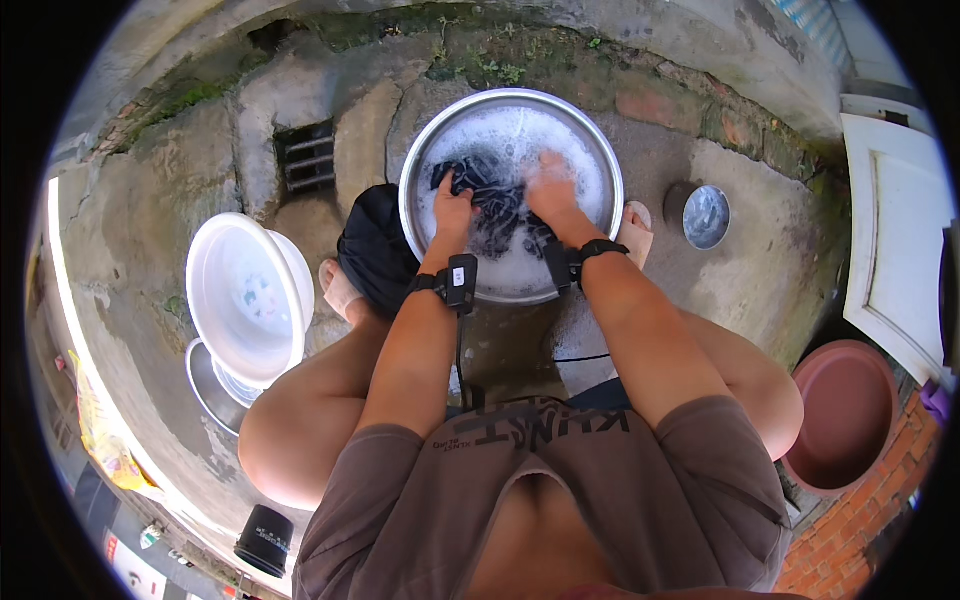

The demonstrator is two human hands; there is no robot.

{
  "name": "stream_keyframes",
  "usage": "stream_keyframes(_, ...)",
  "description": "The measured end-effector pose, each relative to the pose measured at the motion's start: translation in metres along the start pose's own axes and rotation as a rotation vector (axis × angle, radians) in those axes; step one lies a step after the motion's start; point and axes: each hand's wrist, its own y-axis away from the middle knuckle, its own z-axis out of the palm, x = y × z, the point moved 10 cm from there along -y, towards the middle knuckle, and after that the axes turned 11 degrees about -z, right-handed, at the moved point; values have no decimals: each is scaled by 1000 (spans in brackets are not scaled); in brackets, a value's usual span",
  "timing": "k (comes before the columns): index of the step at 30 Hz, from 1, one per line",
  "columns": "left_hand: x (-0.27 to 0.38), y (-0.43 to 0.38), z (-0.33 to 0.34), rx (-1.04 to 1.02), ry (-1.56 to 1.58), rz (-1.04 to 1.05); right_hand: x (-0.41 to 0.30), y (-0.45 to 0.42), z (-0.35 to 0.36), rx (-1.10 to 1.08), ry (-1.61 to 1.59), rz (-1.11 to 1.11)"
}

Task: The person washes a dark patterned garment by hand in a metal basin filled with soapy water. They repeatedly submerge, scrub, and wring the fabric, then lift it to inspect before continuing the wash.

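A wide metal basin [616, 196] of sudsy water [517, 135] stands between my feet. Dark wet cloth [499, 217] lies in the foam, bunched toward the left and stretching across to the right. My left hand [454, 204] grips the bunched part, thumb and fingers spread around it. On the right side of the basin, my right hand [553, 189] is curled on the cloth's other part and blurred by motion. Its fingertips are hard to make out. Each wrist bears a strapped black device.
Against the basin's left side rests a black cloth [375, 251]. A white plastic tub [196, 300] leans over a metal basin [196, 390] farther left. To the right stand a metal pot [706, 217] and a reddish-brown tub [847, 420]. A drain grate [307, 156] opens in the concrete; a black bucket [265, 540] sits lower left.
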Motion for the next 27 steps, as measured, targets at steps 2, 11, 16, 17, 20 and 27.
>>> stream_keyframes(2, -2, -3, -12, -88, 304, -49, 17, -15, -20, 113, -452, 153)
stream_keyframes(11, 13, 43, 13, -242, 658, -343, -77, -7, -74, 254, -1078, -11)
stream_keyframes(16, 49, 60, -1, -358, 421, -27, -151, 21, -166, 223, -959, -167)
stream_keyframes(17, 47, 57, -10, -385, 373, 39, -160, 26, -180, 261, -935, -198)
stream_keyframes(20, 45, 79, 4, -499, 420, 66, -144, 26, -187, 435, -655, -142)
stream_keyframes(27, 49, 133, 36, -291, 564, -68, -62, 31, -143, 471, -745, 206)
